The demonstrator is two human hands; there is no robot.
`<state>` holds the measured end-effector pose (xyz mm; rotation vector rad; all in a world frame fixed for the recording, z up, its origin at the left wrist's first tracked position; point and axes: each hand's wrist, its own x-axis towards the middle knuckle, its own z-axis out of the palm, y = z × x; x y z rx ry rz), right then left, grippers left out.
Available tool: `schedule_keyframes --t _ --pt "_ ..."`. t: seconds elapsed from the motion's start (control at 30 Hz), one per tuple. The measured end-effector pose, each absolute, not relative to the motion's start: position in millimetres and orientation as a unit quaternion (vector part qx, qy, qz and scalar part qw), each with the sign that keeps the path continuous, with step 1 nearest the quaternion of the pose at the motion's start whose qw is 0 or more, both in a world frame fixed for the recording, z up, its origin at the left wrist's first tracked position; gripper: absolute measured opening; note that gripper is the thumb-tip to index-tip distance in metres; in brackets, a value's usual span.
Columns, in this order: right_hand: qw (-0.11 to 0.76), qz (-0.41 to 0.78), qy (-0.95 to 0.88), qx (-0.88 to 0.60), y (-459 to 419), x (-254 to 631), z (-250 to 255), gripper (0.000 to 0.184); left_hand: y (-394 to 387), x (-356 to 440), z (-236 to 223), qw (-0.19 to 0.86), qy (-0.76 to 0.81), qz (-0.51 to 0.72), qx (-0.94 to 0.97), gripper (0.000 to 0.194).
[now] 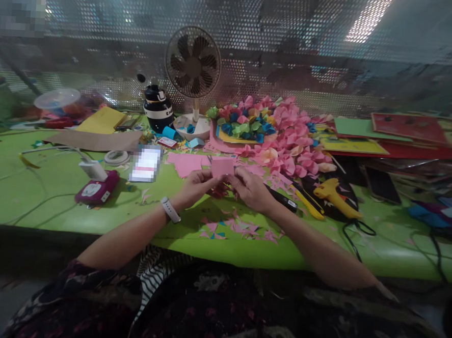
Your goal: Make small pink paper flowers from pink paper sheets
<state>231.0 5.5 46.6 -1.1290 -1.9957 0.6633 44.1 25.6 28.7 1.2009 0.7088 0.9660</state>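
Between my two hands a small square of pink paper is held up above the table. My left hand pinches its left side, with a white band on the wrist. At the lower right edge, my right hand has its fingers closed on the same paper. Behind them lie flat pink paper sheets. Pink and blue paper scraps are scattered on the green table below my hands. To the right of my right hand rests a black-handled tool, its kind unclear.
A heap of pink paper flowers stands at the back, beside multicoloured ones. A yellow glue gun and a yellow cutter lie right. Left are a phone, a purple power socket with cables, and a fan behind.
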Motion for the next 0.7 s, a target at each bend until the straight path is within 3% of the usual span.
schedule_keyframes --t 0.3,0.5,0.7 --pt "0.360 0.322 -0.748 -0.454 6.0 232.9 49.5 0.037 21.2 45.9 31.9 0.623 0.325 0.427 0.569 0.050" --pt "0.401 0.243 -0.758 -0.453 8.2 231.9 47.6 0.049 20.7 46.1 28.1 0.629 0.318 0.401 0.585 0.056" --pt "0.410 0.241 -0.754 -0.453 8.5 232.0 44.4 0.049 22.8 44.7 25.0 0.626 0.318 0.390 0.595 0.058"
